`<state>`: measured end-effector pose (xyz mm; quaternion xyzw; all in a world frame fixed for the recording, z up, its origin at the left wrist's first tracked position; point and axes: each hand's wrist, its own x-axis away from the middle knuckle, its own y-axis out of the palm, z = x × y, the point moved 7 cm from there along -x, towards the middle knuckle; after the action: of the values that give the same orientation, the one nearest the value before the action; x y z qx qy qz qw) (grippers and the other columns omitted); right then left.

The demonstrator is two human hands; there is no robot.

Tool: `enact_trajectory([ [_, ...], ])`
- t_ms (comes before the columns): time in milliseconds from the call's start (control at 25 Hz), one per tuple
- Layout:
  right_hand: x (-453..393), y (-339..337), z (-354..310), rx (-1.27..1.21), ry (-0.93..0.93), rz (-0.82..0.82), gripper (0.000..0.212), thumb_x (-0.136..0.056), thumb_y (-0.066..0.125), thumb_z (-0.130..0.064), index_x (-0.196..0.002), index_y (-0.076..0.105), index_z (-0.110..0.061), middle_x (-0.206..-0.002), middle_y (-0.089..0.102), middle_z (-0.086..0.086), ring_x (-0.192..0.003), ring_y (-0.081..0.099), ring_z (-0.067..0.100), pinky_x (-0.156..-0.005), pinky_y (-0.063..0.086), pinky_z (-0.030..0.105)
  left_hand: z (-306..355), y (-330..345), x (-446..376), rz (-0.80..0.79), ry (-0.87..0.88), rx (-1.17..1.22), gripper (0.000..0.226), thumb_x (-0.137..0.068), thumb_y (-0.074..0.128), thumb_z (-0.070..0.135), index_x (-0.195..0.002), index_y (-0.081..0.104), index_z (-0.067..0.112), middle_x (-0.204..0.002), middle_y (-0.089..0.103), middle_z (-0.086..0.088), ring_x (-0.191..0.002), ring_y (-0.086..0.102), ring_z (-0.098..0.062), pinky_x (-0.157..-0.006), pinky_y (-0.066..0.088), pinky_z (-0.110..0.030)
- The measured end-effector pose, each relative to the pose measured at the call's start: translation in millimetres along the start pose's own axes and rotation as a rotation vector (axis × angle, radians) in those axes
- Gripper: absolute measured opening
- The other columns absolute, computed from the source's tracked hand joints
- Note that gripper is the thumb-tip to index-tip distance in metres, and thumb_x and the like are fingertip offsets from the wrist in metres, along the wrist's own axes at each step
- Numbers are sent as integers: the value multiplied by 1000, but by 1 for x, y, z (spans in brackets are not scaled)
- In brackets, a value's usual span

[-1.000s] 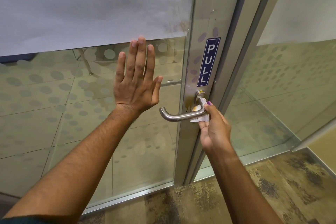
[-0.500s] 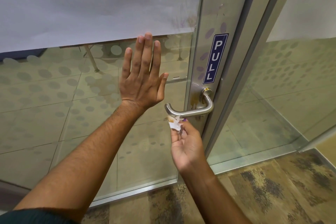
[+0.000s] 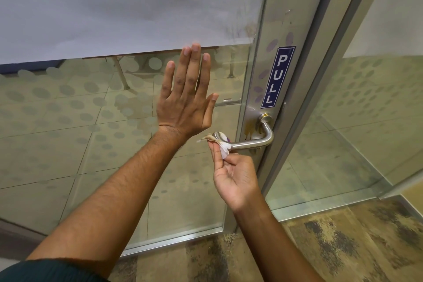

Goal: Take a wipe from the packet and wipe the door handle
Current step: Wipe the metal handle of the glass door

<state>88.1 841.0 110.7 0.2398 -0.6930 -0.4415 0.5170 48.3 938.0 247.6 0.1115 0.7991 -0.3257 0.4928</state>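
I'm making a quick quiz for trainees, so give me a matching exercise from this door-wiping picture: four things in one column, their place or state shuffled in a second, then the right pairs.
Things:
1. left hand
2. right hand
3. wipe
4. PULL sign

Places or states:
A. on the door frame above the door handle
B. pinching the wipe at the handle's free end
C. spread flat against the glass door
D. crumpled against the handle's tip

Pairs: 1-C, 2-B, 3-D, 4-A
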Motion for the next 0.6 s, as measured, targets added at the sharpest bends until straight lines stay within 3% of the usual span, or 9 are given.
enact_trajectory([
  [80, 6, -3, -6, 20, 1, -33, 35, -88, 32, 17, -116, 52, 17, -122, 60, 34, -112, 60, 45, -74, 61, 38, -1, 0, 0, 2, -4, 2, 74, -98, 40, 42, -153, 15, 1, -157, 9, -19, -147, 5, -32, -122, -4, -42],
  [280, 25, -7, -21, 44, -25, 8, 18, -89, 38, 18, -101, 49, 11, -109, 61, 34, -97, 64, 45, -82, 56, 41, -1, 1, 0, 0, -4, 10, 76, -97, 44, 42, -153, 15, 0, -156, 9, -20, -147, 2, -32, -122, -4, -42],
  [480, 21, -15, -32, 225, -101, 79, 24, -89, 36, 20, -104, 53, 12, -118, 59, 28, -109, 63, 36, -92, 55, 35, -1, 1, -1, -14, -9, 21, 76, -98, 43, 41, -154, 15, 0, -157, 8, -20, -147, 1, -31, -122, -2, -43],
  [600, 19, -21, -48, 271, -197, 159, 32, -90, 34, 19, -115, 53, 10, -109, 60, 19, -102, 62, 26, -91, 49, 32, 0, 0, 0, -12, -7, 28, 76, -98, 43, 41, -154, 15, -1, -157, 8, -20, -148, 1, -30, -122, -2, -43],
])
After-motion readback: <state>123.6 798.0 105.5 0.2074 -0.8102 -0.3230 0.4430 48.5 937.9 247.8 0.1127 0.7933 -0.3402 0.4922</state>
